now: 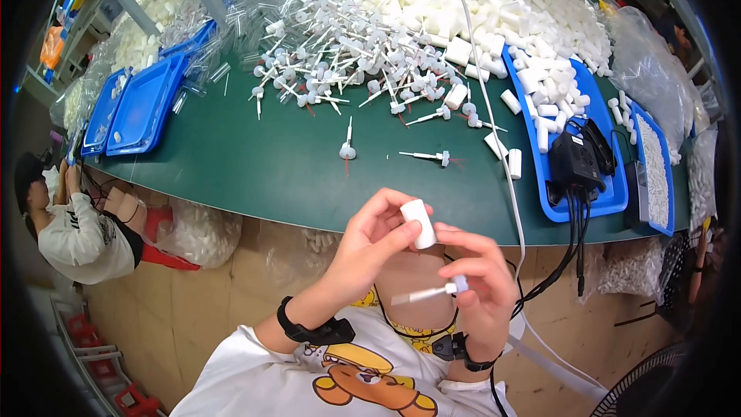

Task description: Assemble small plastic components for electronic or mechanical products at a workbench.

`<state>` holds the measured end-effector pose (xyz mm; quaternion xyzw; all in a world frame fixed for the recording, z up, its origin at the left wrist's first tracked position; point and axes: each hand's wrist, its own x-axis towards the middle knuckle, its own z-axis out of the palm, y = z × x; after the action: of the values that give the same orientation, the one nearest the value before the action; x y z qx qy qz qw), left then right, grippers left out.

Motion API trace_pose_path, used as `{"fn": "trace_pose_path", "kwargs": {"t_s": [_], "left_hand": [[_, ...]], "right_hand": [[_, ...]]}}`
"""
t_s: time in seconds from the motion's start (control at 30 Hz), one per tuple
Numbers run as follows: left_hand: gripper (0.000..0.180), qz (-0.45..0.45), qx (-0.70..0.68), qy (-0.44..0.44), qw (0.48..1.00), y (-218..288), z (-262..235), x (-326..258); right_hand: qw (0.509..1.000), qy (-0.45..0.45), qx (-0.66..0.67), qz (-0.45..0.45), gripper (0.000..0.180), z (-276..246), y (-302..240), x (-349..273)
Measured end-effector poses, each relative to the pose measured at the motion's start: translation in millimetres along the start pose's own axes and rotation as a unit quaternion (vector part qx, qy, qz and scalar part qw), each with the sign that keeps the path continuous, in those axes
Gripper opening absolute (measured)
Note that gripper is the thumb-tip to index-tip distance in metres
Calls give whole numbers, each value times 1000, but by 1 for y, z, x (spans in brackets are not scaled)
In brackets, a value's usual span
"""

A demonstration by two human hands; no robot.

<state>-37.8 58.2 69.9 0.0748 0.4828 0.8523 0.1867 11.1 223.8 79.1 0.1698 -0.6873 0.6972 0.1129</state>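
In front of my chest, just off the near edge of the table, my left hand (374, 233) grips a white plastic cylinder (419, 225) between thumb and fingers. My right hand (491, 286) pinches a thin white stem piece with a grey disc-like head (458, 284), its stem pointing left. The right index fingertip reaches close to the cylinder; whether it touches cannot be told. Beyond my hands, one loose stem piece (348, 148) lies on the green table (270, 166), and another (429, 157) lies to its right. Two white cylinders (515, 164) rest farther right.
A pile of stem pieces (347, 54) covers the table's middle, with a heap of white cylinders (532, 0) behind. Blue trays (147, 108) sit left; another blue tray (549, 205) at right holds cylinders and a black device (575, 161). A white cable (488, 100) crosses the table. A co-worker (85, 232) sits left.
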Motion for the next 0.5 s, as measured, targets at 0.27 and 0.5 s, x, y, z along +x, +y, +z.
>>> {"fn": "trace_pose_path", "kwargs": {"t_s": [0.27, 0.5], "left_hand": [[28, -15, 7, -23, 1000, 13, -1, -16], [38, -46, 10, -39, 998, 16, 0, -22]], "right_hand": [[986, 69, 150, -7, 37, -22, 6, -9], [975, 64, 214, -2, 37, -7, 5, -11]]}}
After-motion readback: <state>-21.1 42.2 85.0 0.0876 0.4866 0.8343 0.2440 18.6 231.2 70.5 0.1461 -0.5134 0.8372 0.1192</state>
